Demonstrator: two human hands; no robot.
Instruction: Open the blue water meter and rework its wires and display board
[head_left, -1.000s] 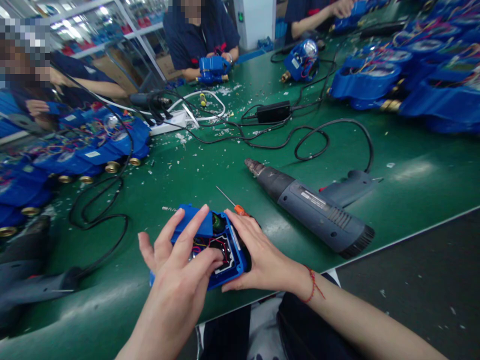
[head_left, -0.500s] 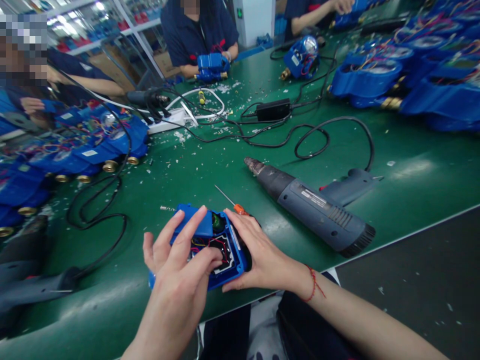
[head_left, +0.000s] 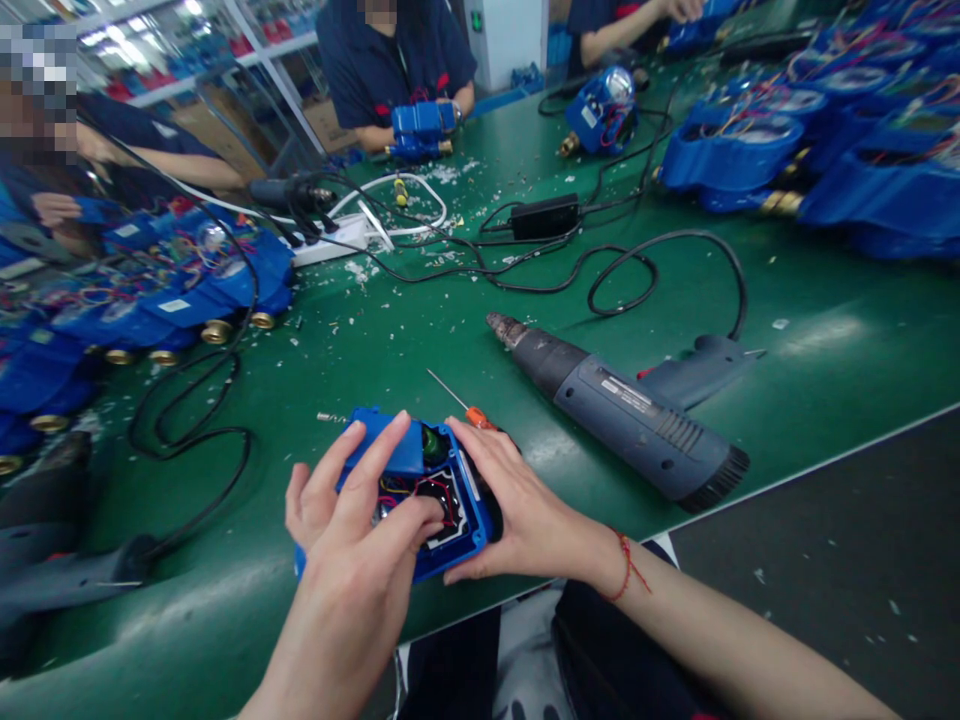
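Blue housing (head_left: 450, 540) between hands, left hand (head_left: 352, 560) atop, right hand (head_left: 525, 515) alongside

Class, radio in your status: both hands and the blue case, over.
Left hand spread over blue case, thumb on wiring. Right hand clasps its side. Screwdriver and heat gun lie beyond.

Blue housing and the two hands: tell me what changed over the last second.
Nothing visibly moved; nothing was grasped or released. The left hand still lies over the blue housing, thumb pressed among its wires, and the right hand still cups its right side. The orange screwdriver and heat gun lie where they were.
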